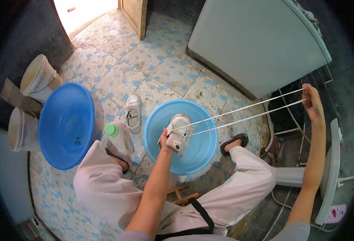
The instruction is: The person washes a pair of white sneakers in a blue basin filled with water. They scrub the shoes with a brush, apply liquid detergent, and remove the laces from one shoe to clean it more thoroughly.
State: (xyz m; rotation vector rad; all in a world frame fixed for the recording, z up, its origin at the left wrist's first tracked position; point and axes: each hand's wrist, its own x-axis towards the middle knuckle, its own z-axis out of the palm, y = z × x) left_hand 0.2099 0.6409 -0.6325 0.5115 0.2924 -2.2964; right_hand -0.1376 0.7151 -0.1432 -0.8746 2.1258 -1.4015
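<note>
A white sneaker (180,123) is held by my left hand (167,140) over a light blue basin (207,158) on the floor between my feet. The fingers of that hand are closed round the shoe, near its tongue. Far out to the right, my right hand (313,103) is closed on a white shoelace (241,109). Two strands of the lace run taut from the shoe to its fingers. The other white sneaker (133,114) lies on the tiles just left of the basin.
A clear plastic bottle with a green cap (112,130) stands by my left foot. Left of it leans a large blue basin (60,124), with white buckets (38,76) behind. A white cabinet-like appliance (257,44) is at the far right; a white sink (331,172) is beside my right arm.
</note>
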